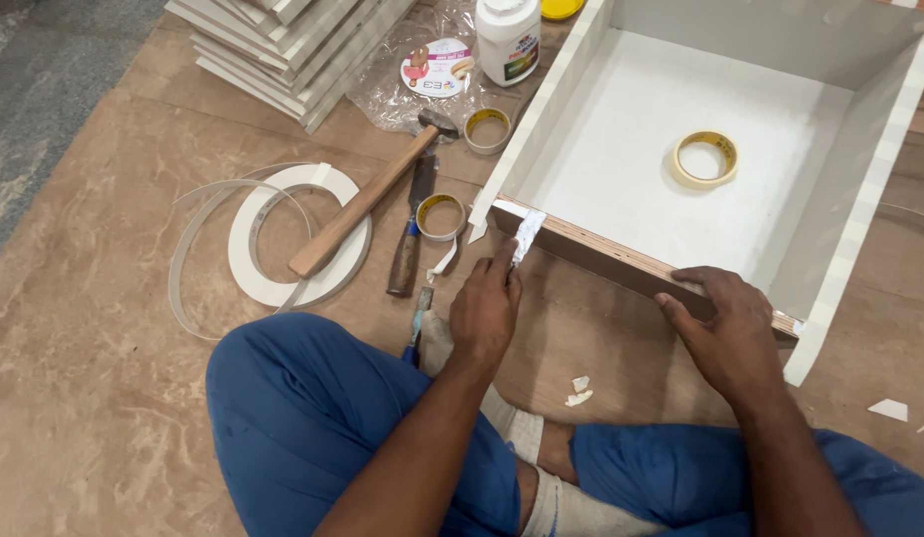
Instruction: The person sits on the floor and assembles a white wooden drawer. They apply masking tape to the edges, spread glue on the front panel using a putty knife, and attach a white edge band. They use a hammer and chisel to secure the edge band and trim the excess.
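A white open box like a drawer [859, 209] lies on the brown floor in front of me. Its near edge shows bare plywood [621, 261]. My left hand [485, 308] pinches a crumpled white strip of edge tape [527, 237] at the left end of that edge. My right hand [725, 323] rests flat on the same edge toward the right end, holding nothing. A roll of yellowish tape [705, 159] lies inside the box.
A wooden-handled hammer [362, 204], a chisel [410, 234], two small tape rolls [441, 216] [487, 129], a coil of white edge banding [283, 239], a white glue bottle [508, 40], a plastic bag [402, 85] and stacked white panels [293, 50] lie left and behind. My blue-trousered legs fill the foreground.
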